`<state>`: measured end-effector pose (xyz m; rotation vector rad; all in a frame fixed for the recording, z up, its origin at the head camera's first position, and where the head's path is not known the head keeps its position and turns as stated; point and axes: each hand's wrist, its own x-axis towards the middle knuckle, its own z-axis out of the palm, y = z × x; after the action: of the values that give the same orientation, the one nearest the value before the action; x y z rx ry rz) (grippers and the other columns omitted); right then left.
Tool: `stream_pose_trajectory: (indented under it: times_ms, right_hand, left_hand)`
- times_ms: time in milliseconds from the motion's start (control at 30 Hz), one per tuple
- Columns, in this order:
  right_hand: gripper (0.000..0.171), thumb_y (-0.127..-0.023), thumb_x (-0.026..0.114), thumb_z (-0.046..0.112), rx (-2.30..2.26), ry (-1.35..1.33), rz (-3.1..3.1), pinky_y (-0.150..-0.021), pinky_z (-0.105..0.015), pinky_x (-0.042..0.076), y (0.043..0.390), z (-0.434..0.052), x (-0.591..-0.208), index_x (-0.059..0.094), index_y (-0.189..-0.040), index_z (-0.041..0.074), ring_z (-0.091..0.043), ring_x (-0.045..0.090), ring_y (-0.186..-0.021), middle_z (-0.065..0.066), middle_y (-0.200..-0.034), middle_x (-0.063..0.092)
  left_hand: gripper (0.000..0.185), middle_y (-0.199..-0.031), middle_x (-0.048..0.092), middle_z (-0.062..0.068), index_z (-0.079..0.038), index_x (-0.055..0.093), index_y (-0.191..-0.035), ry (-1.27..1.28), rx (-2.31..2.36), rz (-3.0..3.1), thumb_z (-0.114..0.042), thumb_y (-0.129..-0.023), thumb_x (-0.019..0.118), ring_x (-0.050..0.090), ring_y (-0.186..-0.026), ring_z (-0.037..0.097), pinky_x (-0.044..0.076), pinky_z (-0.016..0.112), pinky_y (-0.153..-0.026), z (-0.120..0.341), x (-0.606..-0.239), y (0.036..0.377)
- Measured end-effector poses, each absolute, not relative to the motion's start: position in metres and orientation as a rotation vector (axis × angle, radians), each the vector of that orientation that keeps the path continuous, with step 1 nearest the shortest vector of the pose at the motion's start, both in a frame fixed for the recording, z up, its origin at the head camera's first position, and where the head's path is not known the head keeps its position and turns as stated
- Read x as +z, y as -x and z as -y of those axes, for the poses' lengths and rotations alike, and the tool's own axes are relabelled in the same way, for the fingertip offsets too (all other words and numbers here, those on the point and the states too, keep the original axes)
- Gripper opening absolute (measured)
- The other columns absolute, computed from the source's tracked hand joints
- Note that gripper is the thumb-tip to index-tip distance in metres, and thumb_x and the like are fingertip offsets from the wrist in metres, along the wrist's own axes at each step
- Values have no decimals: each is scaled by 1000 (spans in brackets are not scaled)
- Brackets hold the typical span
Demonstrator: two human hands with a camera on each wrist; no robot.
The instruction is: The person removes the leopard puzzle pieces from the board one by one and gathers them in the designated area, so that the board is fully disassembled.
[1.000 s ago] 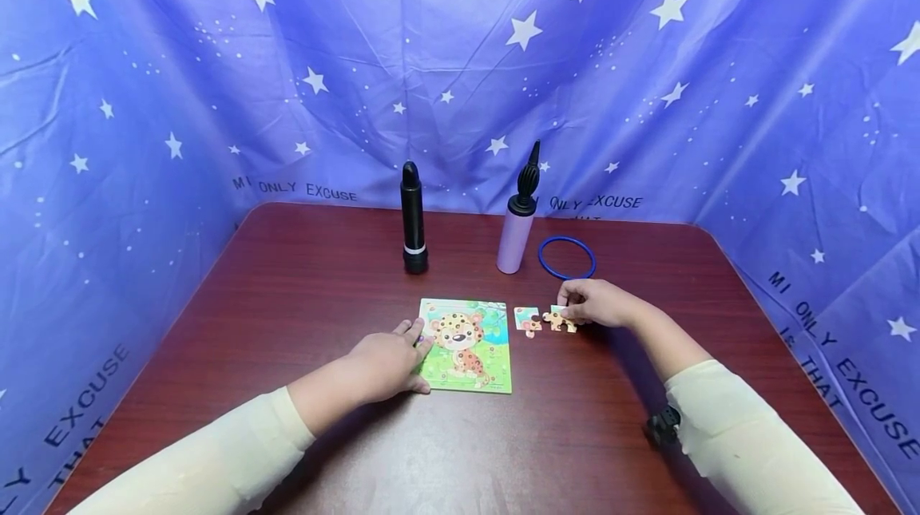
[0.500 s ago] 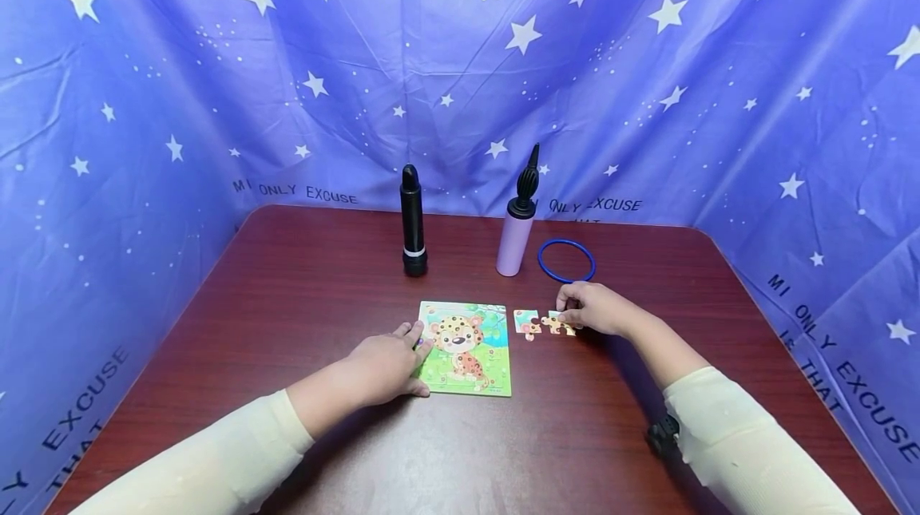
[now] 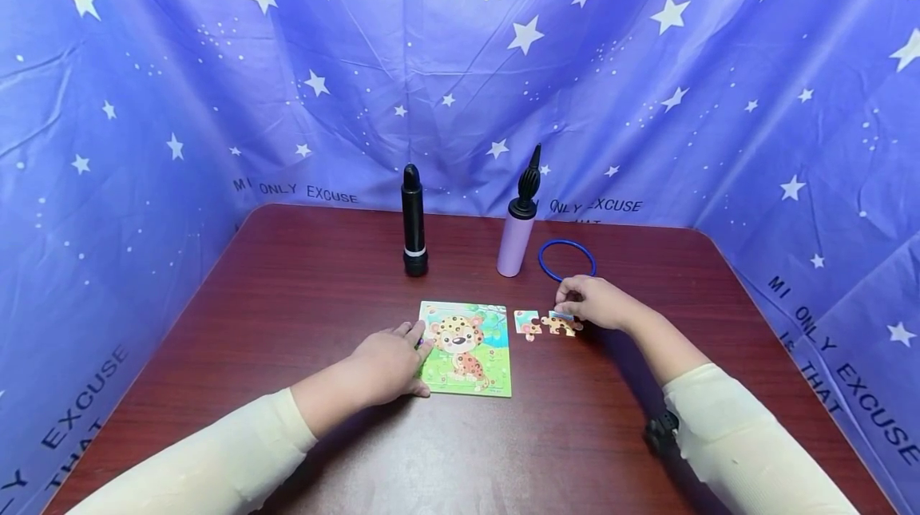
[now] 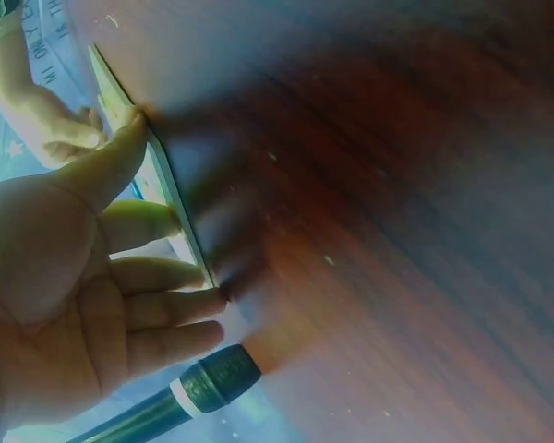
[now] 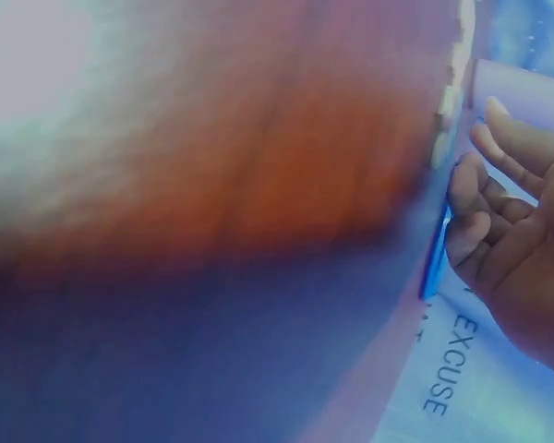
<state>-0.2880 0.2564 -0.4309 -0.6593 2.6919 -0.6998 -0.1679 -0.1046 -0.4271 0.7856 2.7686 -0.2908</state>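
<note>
In the head view, a square leopard jigsaw puzzle (image 3: pixel 465 351) lies flat near the table's middle. My left hand (image 3: pixel 381 363) rests at its left edge, fingers extended and thumb near the lower corner. The left wrist view shows the thumb and fingertips of that hand (image 4: pixel 83 286) at the board's edge. Right of the board lie loose puzzle pieces, one (image 3: pixel 528 323) nearer the board and a spotted one (image 3: pixel 559 325) farther right. Just above the spotted piece is my right hand (image 3: pixel 596 303), fingers bent. No piece shows between its thumb and fingers (image 5: pixel 471 185) in the right wrist view.
Behind the puzzle stand a black cylinder (image 3: pixel 413 219) with a white band and a purple hand pump (image 3: pixel 516 235) with a black nozzle. A blue ring (image 3: pixel 544 263) lies beyond my right hand. Starry blue curtains (image 3: pixel 460 60) enclose the dark red table (image 3: pixel 323 283).
My right hand has risen slightly from the spotted piece, showing more of its upper edge. The left hand and the puzzle board stay in place.
</note>
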Motion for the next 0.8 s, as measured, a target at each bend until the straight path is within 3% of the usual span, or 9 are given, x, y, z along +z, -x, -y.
stream_pose_trajectory:
  times_ms: [100, 267, 367, 467, 600, 700, 800]
  right_hand:
    - [13, -93, 68, 26, -755, 689, -2703, -69, -31, 47, 289, -246, -423, 64, -98, 15, -13, 58, -75, 1, -90, 61]
    - [28, -91, 70, 26, -771, 837, -2675, -79, -33, 48, 285, -214, -413, 64, -115, 13, -15, 57, -91, -1, -101, 62]
    - [37, -90, 71, 23, -727, 940, -2611, -81, -33, 49, 282, -190, -412, 63, -125, 15, -14, 59, -90, -4, -107, 60]
    - [43, -91, 71, 19, -700, 946, -2492, -68, -34, 55, 277, -168, -414, 60, -132, 19, -18, 62, -79, -7, -112, 56]
    - [39, -91, 71, 21, -569, 970, -2443, -67, -32, 54, 271, -148, -422, 63, -129, 23, -18, 59, -80, -4, -112, 53]
    - [29, -89, 73, 23, -482, 1031, -2486, -79, -31, 48, 270, -143, -428, 68, -118, 24, -13, 54, -88, 0, -108, 53]
    - [23, -89, 74, 22, -485, 1032, -2506, -81, -31, 48, 269, -141, -432, 69, -111, 24, -12, 54, -87, 1, -106, 52]
  left_hand:
    - [81, -160, 32, 2, -14, 50, -145, -847, -289, -2783, -65, -83, 61, 37, -144, 26, 38, 39, -114, 105, -427, 168]
    - [82, -158, 35, -7, -21, 44, -149, -899, -182, -2787, -59, -81, 67, 41, -142, 24, 46, 42, -106, 105, -426, 171]
    - [84, -157, 38, -5, -24, 38, -153, -904, -160, -2758, -58, -82, 68, 43, -140, 24, 50, 43, -101, 104, -425, 173]
    - [82, -156, 39, -6, -23, 40, -152, -917, -158, -2739, -58, -83, 68, 43, -140, 22, 53, 44, -96, 104, -425, 175]
    - [82, -156, 39, -6, -24, 39, -152, -922, -141, -2739, -57, -83, 69, 46, -138, 23, 56, 46, -90, 105, -425, 175]
    - [83, -157, 38, -6, -24, 38, -152, -924, -133, -2742, -57, -83, 69, 49, -135, 25, 56, 47, -87, 106, -427, 176]
    - [83, -157, 38, -6, -24, 38, -153, -919, -130, -2742, -57, -83, 69, 50, -135, 24, 57, 46, -86, 107, -428, 176]
